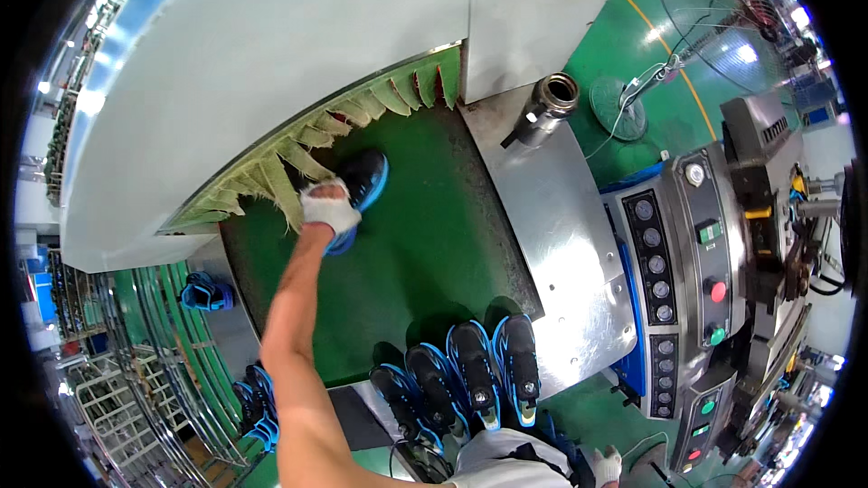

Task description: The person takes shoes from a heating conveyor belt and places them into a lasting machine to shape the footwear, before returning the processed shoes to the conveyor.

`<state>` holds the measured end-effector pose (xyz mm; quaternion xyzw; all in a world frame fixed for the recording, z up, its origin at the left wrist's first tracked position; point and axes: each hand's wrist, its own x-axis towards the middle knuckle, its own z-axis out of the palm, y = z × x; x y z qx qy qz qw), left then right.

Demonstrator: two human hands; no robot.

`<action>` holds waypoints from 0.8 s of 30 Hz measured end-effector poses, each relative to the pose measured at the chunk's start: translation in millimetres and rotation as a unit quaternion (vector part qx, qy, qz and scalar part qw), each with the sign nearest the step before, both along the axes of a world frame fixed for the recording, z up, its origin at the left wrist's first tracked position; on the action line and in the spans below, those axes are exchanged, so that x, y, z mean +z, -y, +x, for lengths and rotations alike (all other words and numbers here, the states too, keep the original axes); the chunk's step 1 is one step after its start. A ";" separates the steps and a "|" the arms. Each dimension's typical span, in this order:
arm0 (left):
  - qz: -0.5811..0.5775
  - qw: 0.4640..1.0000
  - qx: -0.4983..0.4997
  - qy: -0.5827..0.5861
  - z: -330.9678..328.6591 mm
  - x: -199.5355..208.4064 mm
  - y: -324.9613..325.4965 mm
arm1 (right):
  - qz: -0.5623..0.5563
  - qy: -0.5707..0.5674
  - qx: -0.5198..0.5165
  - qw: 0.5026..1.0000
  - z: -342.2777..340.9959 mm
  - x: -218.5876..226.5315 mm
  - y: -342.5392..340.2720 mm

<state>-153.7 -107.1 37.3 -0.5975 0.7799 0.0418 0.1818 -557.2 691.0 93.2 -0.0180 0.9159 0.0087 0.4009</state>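
Note:
My left hand, in a white work glove, is closed on a black sports shoe with a blue sole. The shoe lies on the green conveyor belt, at the fringed flap curtain of a large pale machine housing. Part of the shoe is hidden under the glove. On the belt's near end several more black and blue shoes stand side by side with metal lasts in them. Low at the right, beside my body, is my gloved right hand; its fingers are too small to make out.
A metal ledge edges the belt on the right, with a steel cylinder on it. Beyond stand a control panel with buttons and a floor fan. To the left are metal racks and more shoes.

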 end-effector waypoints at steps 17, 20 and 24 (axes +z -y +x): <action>0.206 0.799 -0.356 -0.439 -288.8 230.7 -342.5 | -0.581 0.563 -0.294 0.509 -47.1 59.4 244.4; 0.175 0.739 -0.347 -0.550 -362.1 250.6 -354.8 | -0.605 0.512 -0.343 0.504 -89.2 98.9 209.8; 0.177 0.749 -0.219 -0.600 -400.7 223.6 -374.5 | -0.660 0.406 -0.340 0.533 -167.6 150.4 153.2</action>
